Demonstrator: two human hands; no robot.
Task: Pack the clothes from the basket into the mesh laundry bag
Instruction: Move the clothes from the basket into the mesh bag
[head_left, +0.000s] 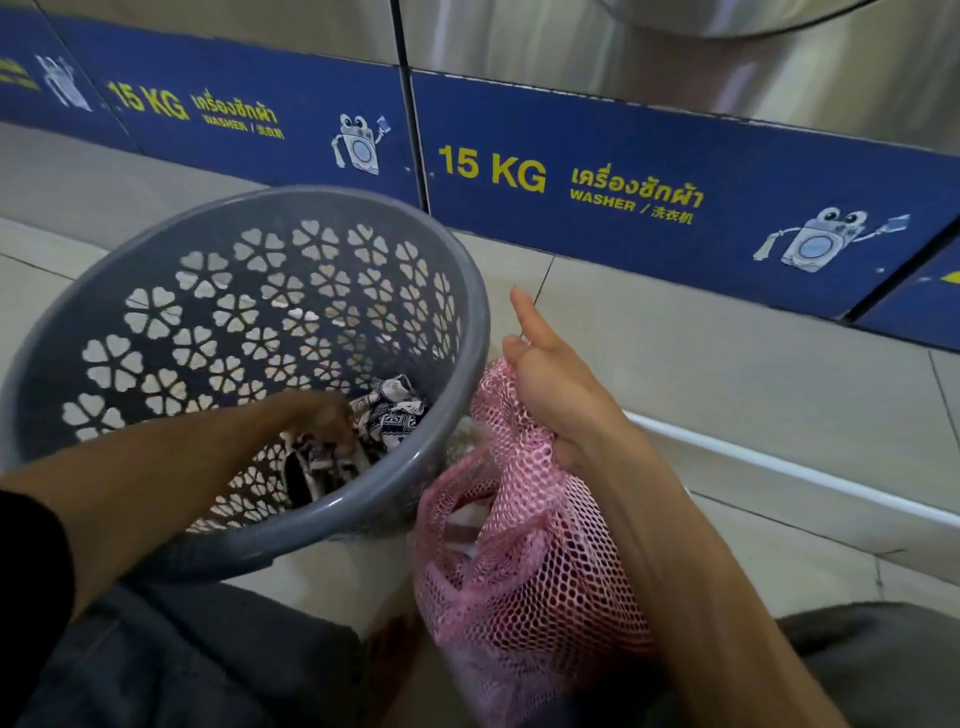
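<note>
A grey plastic basket (470, 332) with flower-shaped holes is tipped toward me on the floor. At its bottom lies a black-and-white patterned cloth (392, 410). My left hand (324, 415) reaches inside and closes on that cloth. To the right, my right hand (545, 379) grips the bunched rim of a pink mesh laundry bag (524, 577), index finger pointing up. The bag hangs between the basket and my right forearm, with pale clothes showing through the mesh.
A row of steel washers with blue "15 KG" panels (623, 192) stands just behind the basket. The floor is beige tile (727, 395) with a white raised strip (789, 473) at right. My dark-trousered knees (171, 649) fill the bottom edge.
</note>
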